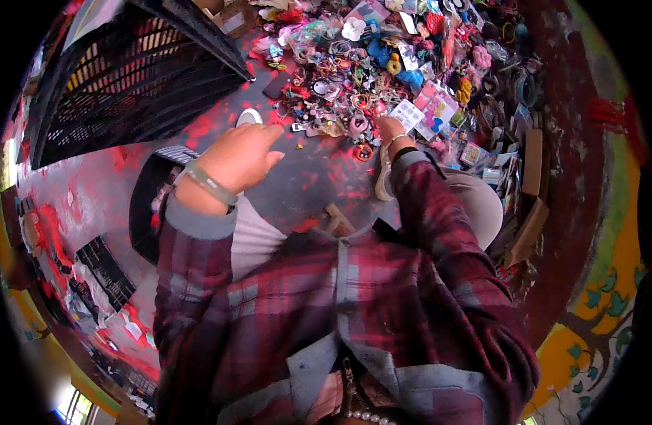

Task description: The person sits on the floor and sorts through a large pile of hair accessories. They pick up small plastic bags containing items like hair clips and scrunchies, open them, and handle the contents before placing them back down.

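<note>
A large heap of small hair ties, trinkets, beads and packets (pixel 347 85) spreads over the floor in front of me. My right hand (pixel 391 129) reaches down to its near edge, beside a white card with round pictures (pixel 408 113). Its fingertips are hidden, so whether it grips anything does not show. To the left, my left hand (pixel 242 154) hovers above the floor with thumb and fingers apart, and nothing can be seen in it. A dark ring-shaped item with an orange-red centre (pixel 362 151) lies just below the heap, near my right hand.
A black slatted plastic crate (pixel 142 85) stands tilted at the far left. Beside my left leg is a black container (pixel 145 205). Cardboard pieces (pixel 531 163) line the right side of the heap. Black boxes (pixel 105 273) and scraps lie on the red-stained floor at lower left.
</note>
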`<state>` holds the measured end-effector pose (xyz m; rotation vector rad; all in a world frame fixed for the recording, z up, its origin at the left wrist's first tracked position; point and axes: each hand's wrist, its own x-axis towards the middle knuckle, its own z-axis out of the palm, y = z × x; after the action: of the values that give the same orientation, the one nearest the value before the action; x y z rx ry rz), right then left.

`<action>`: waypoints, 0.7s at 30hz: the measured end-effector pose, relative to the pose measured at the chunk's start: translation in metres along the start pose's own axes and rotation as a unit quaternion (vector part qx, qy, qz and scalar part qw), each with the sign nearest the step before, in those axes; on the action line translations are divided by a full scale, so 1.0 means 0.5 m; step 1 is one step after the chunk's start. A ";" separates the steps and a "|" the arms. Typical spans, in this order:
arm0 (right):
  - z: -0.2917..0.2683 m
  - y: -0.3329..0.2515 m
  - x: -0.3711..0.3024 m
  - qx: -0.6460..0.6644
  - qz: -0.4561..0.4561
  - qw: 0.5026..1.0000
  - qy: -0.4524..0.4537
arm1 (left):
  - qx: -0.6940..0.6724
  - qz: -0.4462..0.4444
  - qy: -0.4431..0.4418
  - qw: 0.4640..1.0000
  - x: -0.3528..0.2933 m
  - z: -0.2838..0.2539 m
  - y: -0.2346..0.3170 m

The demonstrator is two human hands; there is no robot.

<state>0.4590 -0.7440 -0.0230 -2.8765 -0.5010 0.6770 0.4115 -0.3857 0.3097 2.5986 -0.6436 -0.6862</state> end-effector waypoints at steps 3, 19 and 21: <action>0.229 0.042 0.010 0.360 0.292 0.884 0.053 | -0.008 0.017 0.011 1.000 0.026 -0.021 -0.005; 0.071 -0.118 0.181 0.861 0.377 0.326 0.101 | -0.059 0.034 -0.027 0.997 0.107 -0.035 0.004; 0.057 -0.107 0.206 0.896 0.289 0.319 0.109 | -0.049 0.034 -0.031 0.998 0.112 -0.037 0.004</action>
<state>0.5175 -0.6562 -0.0788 -0.6638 0.9186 0.2911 0.4644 -0.4119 0.3052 2.4630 -0.6944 -0.7593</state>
